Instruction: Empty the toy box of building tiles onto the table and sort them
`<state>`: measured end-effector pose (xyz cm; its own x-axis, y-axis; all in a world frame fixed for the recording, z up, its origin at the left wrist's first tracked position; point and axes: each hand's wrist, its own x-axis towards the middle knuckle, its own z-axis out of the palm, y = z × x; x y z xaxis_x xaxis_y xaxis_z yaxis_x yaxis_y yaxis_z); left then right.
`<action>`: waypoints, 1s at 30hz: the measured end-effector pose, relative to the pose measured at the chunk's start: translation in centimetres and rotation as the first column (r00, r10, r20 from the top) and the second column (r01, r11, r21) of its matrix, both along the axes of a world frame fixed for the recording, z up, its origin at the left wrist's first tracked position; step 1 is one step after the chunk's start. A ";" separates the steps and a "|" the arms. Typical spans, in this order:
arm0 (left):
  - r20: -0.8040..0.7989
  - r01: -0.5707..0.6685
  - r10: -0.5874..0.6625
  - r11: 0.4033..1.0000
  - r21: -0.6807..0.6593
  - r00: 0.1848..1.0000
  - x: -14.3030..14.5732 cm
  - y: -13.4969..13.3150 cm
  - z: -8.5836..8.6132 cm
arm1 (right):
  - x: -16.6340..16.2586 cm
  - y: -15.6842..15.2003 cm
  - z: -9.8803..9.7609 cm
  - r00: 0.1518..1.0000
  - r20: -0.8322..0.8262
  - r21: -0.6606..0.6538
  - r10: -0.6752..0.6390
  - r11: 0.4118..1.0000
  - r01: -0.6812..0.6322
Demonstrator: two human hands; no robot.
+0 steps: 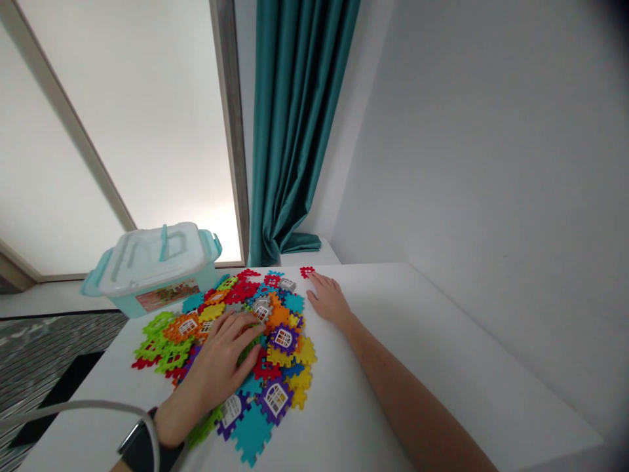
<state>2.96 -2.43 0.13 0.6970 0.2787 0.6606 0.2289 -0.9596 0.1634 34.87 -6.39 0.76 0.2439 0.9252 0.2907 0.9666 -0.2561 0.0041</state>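
Note:
A pile of interlocking plastic puzzle tiles (249,429) in many colours lies on a white table. My left hand (230,344) rests over the middle of the pile, palm down with its fingers spread, and hides the tiles under it. Beyond the pile's far right side, my right hand (328,298) reaches forward with its fingers stretched out. Its fingertips touch or nearly touch a small red tile (307,271) lying flat, a little apart from the others. Purple tiles with white window inserts, such as the purple window tile (276,398), lie at the near right of the pile.
A lidded teal and white storage box (157,262) stands at the table's far left corner. The white table (354,406) borders a grey wall on the right. A teal curtain (299,131) hangs behind. A pale cable (98,404) crosses near my left wrist, which wears a watch.

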 end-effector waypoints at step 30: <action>0.009 -0.019 0.020 0.995 -0.098 1.000 -0.1 -0.4 0.0 | -8.6 -5.6 -0.6 0.803 -0.305 0.361 0.512 0.843 -0.400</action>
<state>2.91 -2.84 0.15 0.6842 0.3560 0.6365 0.2455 -0.9343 0.2586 26.27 -11.97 0.17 -0.0456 0.8557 0.5155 0.8805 0.2781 -0.3839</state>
